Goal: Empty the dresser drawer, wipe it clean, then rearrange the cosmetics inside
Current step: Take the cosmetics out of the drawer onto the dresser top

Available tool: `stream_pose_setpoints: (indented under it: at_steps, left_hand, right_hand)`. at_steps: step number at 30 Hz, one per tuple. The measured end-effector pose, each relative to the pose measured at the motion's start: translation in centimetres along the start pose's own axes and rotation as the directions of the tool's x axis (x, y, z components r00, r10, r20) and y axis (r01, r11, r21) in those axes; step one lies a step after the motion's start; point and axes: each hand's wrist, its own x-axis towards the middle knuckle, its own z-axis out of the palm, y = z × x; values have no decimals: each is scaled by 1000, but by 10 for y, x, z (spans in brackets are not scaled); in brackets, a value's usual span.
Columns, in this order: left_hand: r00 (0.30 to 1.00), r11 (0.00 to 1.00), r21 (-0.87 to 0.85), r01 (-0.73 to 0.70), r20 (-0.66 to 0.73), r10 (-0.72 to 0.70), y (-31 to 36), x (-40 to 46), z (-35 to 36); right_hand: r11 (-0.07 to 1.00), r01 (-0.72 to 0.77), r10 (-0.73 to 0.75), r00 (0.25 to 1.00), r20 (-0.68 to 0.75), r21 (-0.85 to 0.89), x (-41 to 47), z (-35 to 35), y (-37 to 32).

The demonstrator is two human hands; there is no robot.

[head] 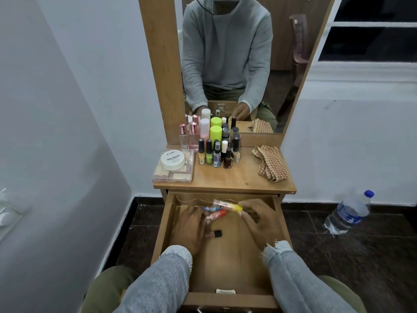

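Note:
The wooden drawer (228, 272) is pulled out in front of me. Both hands are inside it near the back. My right hand (259, 220) pinches a small tube with a yellow cap (228, 205) at its cap end. My left hand (191, 227) holds a tube with an orange-red cap (217, 213) and a blue-marked one (209, 208) against its fingers. A small item with a black cap (214, 234) lies on the drawer floor by my left fingers. On the dresser top stand several nail polish bottles (216, 152), perfume bottles (188, 136) and a checked cloth (270, 162).
A white nail polish remover jar (172, 160) sits on a clear case (173, 175) at the top's left. A mirror (237, 64) rises behind. A plastic water bottle (348, 213) stands on the dark floor at right. Walls close in at left.

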Motion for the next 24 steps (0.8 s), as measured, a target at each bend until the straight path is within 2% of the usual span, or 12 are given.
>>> stream_pose_setpoints:
  at_steps: [4, 8, 12, 15, 19, 21, 24]
  left_hand:
    - [997, 996, -87, -22, -72, 16, 2, -1, -1]
    - [986, 985, -163, -59, -163, 32, 3, 1, 0]
    - [969, 984, -169, -57, -247, 14, 7, -3, -5]
    - [943, 988, -63, -143, -312, 117, 10, -4, -12]
    - [899, 957, 150, -249, -331, 286, 17, 12, -35]
    - [890, 946, 203, -253, -334, 310, 24, 27, -52]
    - [912, 935, 263, -239, -270, 309, 34, 52, -75]
  right_hand:
    - [998, 19, -15, 998, -63, 62, 14, -20, -7]
    - [984, -83, 101, 989, -111, 156, 44, -27, -14]
    - [985, -146, 153, 984, -86, 88, 77, -16, -18]
    - [987, -146, 148, 988, -33, 60, 94, -1, -21]
    - [973, -194, 197, 980, -11, 122, 103, 14, -22]
    - [962, -221, 225, 974, -9, 159, 103, 17, -19]
    - [949, -249, 253, 967, 4, 194, 101, 17, -15]
